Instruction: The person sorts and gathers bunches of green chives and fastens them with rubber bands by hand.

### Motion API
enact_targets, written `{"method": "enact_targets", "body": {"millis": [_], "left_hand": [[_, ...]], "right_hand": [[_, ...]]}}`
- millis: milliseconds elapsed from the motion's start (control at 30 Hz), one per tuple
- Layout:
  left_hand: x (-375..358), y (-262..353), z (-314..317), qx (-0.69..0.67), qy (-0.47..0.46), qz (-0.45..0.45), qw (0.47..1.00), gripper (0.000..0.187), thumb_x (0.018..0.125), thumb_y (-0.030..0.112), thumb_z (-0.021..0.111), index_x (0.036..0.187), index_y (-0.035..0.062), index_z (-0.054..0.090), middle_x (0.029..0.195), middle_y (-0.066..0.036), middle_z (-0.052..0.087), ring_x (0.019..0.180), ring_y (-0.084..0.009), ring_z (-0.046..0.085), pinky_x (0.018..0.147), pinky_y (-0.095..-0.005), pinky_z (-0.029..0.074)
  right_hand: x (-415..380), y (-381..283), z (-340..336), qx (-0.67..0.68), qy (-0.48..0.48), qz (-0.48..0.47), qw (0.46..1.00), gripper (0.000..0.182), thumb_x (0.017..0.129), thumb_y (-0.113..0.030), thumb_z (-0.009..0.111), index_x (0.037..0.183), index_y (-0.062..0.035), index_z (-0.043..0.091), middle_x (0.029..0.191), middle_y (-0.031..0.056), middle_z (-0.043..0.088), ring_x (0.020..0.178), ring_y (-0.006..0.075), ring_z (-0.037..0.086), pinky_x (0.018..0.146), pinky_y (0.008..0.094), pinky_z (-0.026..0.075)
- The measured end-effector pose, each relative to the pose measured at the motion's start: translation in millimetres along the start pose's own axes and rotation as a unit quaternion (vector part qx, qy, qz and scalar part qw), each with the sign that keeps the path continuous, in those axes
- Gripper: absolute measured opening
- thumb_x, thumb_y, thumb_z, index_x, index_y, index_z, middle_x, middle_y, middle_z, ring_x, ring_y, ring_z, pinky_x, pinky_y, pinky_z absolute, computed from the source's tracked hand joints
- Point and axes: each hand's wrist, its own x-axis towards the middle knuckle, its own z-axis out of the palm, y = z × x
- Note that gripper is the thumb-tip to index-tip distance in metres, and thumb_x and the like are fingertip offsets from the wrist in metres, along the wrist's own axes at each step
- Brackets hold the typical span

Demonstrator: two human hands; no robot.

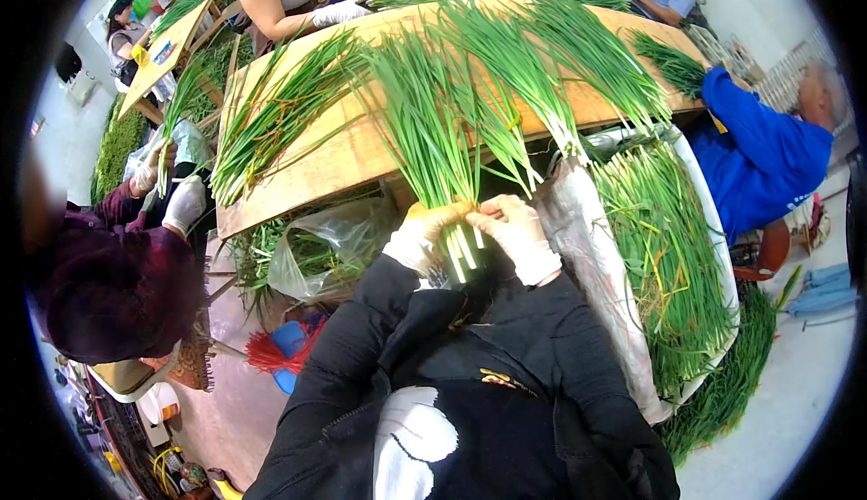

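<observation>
In front of my chest I hold a bunch of long green chives (pixel 417 121), its pale stem ends pointing down towards me and its leaves spread over the table edge. My left hand (pixel 421 234), in a white glove with yellowish fingers, is closed around the lower stems. From the other side my gloved right hand (pixel 520 236) pinches at the right edge of the same bunch with thumb and fingertips together. How many stalks it grips is hidden. Just beyond my right hand, more chives (pixel 542 93) lie with their white ends towards me.
The wooden table (pixel 262 211) carries several chive piles. On my right a white-lined container (pixel 603 274) is full of chives. A clear plastic bag (pixel 334 242) hangs below the table edge. Red ties (pixel 271 354) lie by a blue object on the left. Co-workers sit around.
</observation>
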Motion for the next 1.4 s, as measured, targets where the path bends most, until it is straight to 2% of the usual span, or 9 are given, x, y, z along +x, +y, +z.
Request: {"method": "enact_targets", "body": {"millis": [233, 433, 567, 700, 800, 967, 1033, 1167, 1400], "left_hand": [[1, 2, -3, -0.046, -0.030, -0.050, 0.997, 0.023, 0.070, 0.006, 0.066, 0.090, -0.0027, 0.058, 0.077, -0.008, 0.062, 0.064, -0.0175, 0.059, 0.061, -0.0284, 0.049], [-3, 7, -9, -0.058, -0.079, -0.050, 0.994, 0.024, 0.072, 0.004, 0.063, 0.094, -0.0018, 0.056, 0.081, -0.010, 0.061, 0.073, -0.0193, 0.060, 0.067, -0.0309, 0.050], [-2, 4, -19, -0.061, -0.066, -0.083, 0.992, 0.029, 0.072, 0.003, 0.064, 0.099, -0.0020, 0.054, 0.085, -0.012, 0.062, 0.076, -0.0197, 0.060, 0.070, -0.0302, 0.049], [-3, 1, -21, -0.027, -0.100, -0.054, 0.993, 0.031, 0.071, 0.004, 0.064, 0.100, -0.0014, 0.054, 0.085, -0.010, 0.062, 0.077, -0.0190, 0.059, 0.068, -0.0298, 0.049], [-3, -3, -22, -0.015, -0.101, -0.055, 0.993, 0.030, 0.072, 0.006, 0.063, 0.100, -0.0012, 0.054, 0.083, -0.009, 0.062, 0.075, -0.0185, 0.059, 0.067, -0.0289, 0.049], [-8, 0, -27, 0.005, -0.115, -0.041, 0.993, 0.027, 0.075, 0.007, 0.060, 0.100, -0.0007, 0.054, 0.082, -0.007, 0.062, 0.070, -0.0188, 0.059, 0.064, -0.0315, 0.050], [-14, 4, -29, 0.003, -0.113, -0.062, 0.992, 0.029, 0.075, 0.008, 0.061, 0.101, -0.0001, 0.054, 0.083, -0.008, 0.061, 0.069, -0.0196, 0.059, 0.061, -0.0356, 0.051], [-12, 0, -31, -0.009, -0.096, -0.075, 0.993, 0.036, 0.071, 0.007, 0.064, 0.105, 0.0001, 0.052, 0.088, -0.009, 0.061, 0.075, -0.0199, 0.059, 0.065, -0.0368, 0.050], [-9, -5, -17, -0.019, -0.076, -0.039, 0.996, 0.036, 0.069, 0.004, 0.065, 0.101, -0.0035, 0.053, 0.090, -0.012, 0.060, 0.083, -0.0209, 0.059, 0.077, -0.0300, 0.046]], "right_hand": [[19, 1, 1, -0.068, -0.058, -0.145, 0.985, 0.033, 0.081, -0.035, 0.052, 0.072, -0.0038, 0.056, 0.068, 0.0125, 0.052, 0.062, 0.0276, 0.052, 0.057, 0.0350, 0.042], [28, 7, -1, 0.077, -0.152, -0.046, 0.984, 0.025, 0.085, -0.021, 0.051, 0.070, -0.0009, 0.055, 0.063, 0.0062, 0.054, 0.055, 0.0120, 0.051, 0.053, 0.0250, 0.041], [32, 13, -7, 0.132, 0.137, -0.041, 0.981, 0.024, 0.088, -0.020, 0.045, 0.077, -0.0022, 0.055, 0.070, 0.0038, 0.059, 0.056, 0.0094, 0.051, 0.054, 0.0211, 0.041], [23, 9, -17, 0.348, -0.032, 0.052, 0.936, 0.020, 0.086, -0.020, 0.050, 0.087, -0.0012, 0.057, 0.080, 0.0074, 0.060, 0.068, 0.0096, 0.054, 0.062, 0.0215, 0.042], [16, 10, 3, 0.272, -0.118, 0.036, 0.954, 0.037, 0.078, -0.021, 0.062, 0.105, 0.0027, 0.053, 0.089, 0.0064, 0.059, 0.080, 0.0103, 0.054, 0.074, 0.0240, 0.043], [21, 19, 20, 0.335, -0.115, 0.046, 0.934, 0.007, 0.080, -0.007, 0.057, 0.078, -0.0010, 0.055, 0.077, 0.0046, 0.059, 0.068, 0.0096, 0.053, 0.066, 0.0225, 0.044], [31, 22, 17, 0.371, -0.086, -0.116, 0.917, 0.006, 0.082, -0.004, 0.053, 0.077, -0.0008, 0.053, 0.075, 0.0063, 0.059, 0.069, 0.0118, 0.054, 0.067, 0.0242, 0.044], [44, 16, -10, 0.316, 0.144, -0.084, 0.934, 0.007, 0.083, -0.007, 0.051, 0.082, -0.0025, 0.056, 0.077, 0.0072, 0.059, 0.077, 0.0141, 0.056, 0.072, 0.0262, 0.045], [36, -28, -7, -0.151, -0.028, -0.208, 0.966, 0.046, 0.070, -0.022, 0.066, 0.114, -0.0151, 0.054, 0.089, 0.0061, 0.048, 0.086, 0.0195, 0.049, 0.079, 0.0290, 0.039]]}}
